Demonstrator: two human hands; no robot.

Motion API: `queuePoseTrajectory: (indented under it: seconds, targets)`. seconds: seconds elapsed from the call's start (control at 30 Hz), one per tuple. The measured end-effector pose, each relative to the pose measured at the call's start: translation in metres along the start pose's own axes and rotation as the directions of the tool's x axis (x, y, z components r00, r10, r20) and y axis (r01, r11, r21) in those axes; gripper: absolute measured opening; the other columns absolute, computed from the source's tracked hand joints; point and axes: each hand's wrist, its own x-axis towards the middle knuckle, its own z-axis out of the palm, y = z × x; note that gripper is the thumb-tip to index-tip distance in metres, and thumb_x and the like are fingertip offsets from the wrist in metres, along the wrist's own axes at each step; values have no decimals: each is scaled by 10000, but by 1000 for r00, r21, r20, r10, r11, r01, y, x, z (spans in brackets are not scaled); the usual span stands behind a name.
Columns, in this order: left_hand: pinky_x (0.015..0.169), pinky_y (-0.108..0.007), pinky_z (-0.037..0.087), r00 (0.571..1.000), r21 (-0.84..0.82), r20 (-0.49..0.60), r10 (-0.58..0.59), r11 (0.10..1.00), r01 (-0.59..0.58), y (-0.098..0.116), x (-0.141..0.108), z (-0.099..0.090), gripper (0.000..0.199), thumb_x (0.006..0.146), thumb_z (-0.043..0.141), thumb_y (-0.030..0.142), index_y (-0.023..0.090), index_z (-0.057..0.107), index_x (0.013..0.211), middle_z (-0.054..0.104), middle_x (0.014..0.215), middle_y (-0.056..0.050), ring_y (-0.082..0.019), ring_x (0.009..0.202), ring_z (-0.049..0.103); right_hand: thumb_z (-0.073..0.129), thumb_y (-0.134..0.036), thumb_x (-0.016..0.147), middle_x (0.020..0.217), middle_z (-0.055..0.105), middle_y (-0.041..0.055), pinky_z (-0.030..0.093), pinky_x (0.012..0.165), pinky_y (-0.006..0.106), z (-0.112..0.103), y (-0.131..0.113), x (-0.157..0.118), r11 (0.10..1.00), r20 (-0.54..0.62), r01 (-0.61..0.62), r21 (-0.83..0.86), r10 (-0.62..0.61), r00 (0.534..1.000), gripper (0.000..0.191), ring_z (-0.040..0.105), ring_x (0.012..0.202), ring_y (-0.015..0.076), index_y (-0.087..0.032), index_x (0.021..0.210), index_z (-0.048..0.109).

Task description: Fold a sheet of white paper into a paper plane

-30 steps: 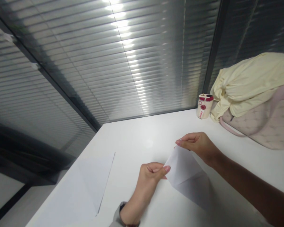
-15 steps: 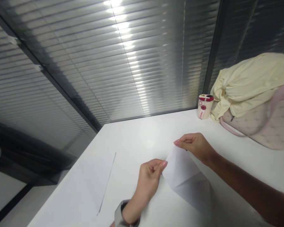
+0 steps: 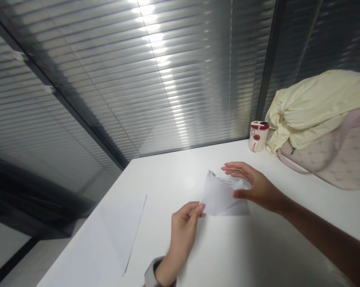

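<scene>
A folded sheet of white paper [image 3: 219, 197] stands over the white table [image 3: 180, 167], its left corner pinched by my left hand [image 3: 182, 227] between thumb and fingers. My right hand [image 3: 253, 187] is spread open at the paper's right side, with the thumb near or on its surface and the fingers above it. A second white paper sheet [image 3: 123, 231] lies flat on the table to the left, apart from both hands.
A white-and-red lidded cup [image 3: 259, 136] stands at the far table edge, next to a pale yellow cloth [image 3: 313, 109] on a quilted pink bag [image 3: 335, 159]. Slatted blinds behind glass [image 3: 138, 79] run along the far side, and the table's left edge drops away.
My right hand has let go of the paper's top corner and opened. The paper now looks shorter and more bunched, no longer reaching down to the right.
</scene>
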Motion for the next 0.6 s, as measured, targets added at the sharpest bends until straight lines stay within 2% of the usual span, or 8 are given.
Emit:
queuePoseTrajectory:
  seconds: [0.07, 0.13, 0.23, 0.3, 0.37, 0.43, 0.5, 0.6]
  targets:
    - [655, -281, 503, 999, -59, 21, -37, 998, 38, 1, 3, -2, 274, 755, 671, 433, 167, 728, 724, 706, 627, -40, -207, 635, 657, 793, -438, 658, 1228, 605, 144, 438, 986, 456, -13, 3, -9, 986, 17, 16, -165, -13, 1000, 639, 552, 1151, 293, -190, 1190, 542]
    - [677, -293, 515, 997, -100, 61, -52, 993, 58, 1, 5, -3, 286, 749, 680, 444, 161, 728, 746, 722, 672, -47, -212, 662, 667, 748, -393, 733, 1079, 669, 101, 445, 977, 451, -22, 9, -20, 954, 86, 63, -293, -39, 996, 403, 602, 1055, 268, -206, 1060, 606]
    - [739, -313, 515, 981, -129, 186, -47, 989, 72, -3, 7, -4, 287, 771, 678, 421, 152, 719, 862, 748, 780, -68, -232, 770, 679, 612, -261, 869, 854, 702, 33, 407, 1015, 450, -25, 18, -36, 879, 172, 293, -375, -245, 954, 48, 647, 875, 200, -223, 883, 638]
    - [809, -348, 508, 957, -148, 289, -15, 987, 60, -9, 7, -5, 378, 794, 672, 389, 163, 655, 1096, 747, 936, -95, -252, 891, 673, 565, -186, 895, 814, 697, 21, 423, 996, 430, -22, 23, -46, 811, 255, 424, -402, -346, 903, 82, 644, 803, 170, -217, 873, 637]
    - [909, -393, 475, 947, -144, 312, 81, 989, -37, -14, 6, -6, 581, 791, 693, 347, 215, 492, 1320, 659, 1197, -120, -268, 1076, 612, 551, -149, 899, 806, 686, 28, 457, 950, 397, -17, 26, -56, 759, 341, 497, -421, -376, 862, 97, 631, 793, 161, -200, 891, 634]
    - [1014, -435, 399, 932, -55, 292, 214, 977, -207, -18, 3, -8, 693, 761, 737, 307, 280, 418, 1375, 501, 1392, -112, -278, 1246, 481, 529, -132, 907, 794, 669, 40, 485, 895, 365, -11, 27, -64, 725, 390, 534, -435, -382, 838, 111, 617, 800, 162, -179, 899, 629]
    - [1065, -459, 335, 893, 81, 311, 325, 927, -366, -17, 0, -9, 586, 753, 750, 275, 303, 517, 1290, 437, 1443, -90, -284, 1310, 398, 495, -117, 918, 782, 655, 50, 502, 845, 348, -5, 26, -73, 696, 416, 559, -450, -391, 821, 137, 609, 786, 163, -161, 904, 624]
    - [1060, -456, 336, 811, 165, 387, 438, 833, -529, -11, -5, -10, 283, 812, 689, 216, 274, 646, 1085, 528, 1353, -86, -274, 1272, 434, 451, -93, 928, 752, 650, 59, 514, 783, 334, 4, 26, -84, 626, 478, 623, -470, -413, 775, 177, 613, 759, 167, -137, 933, 623]
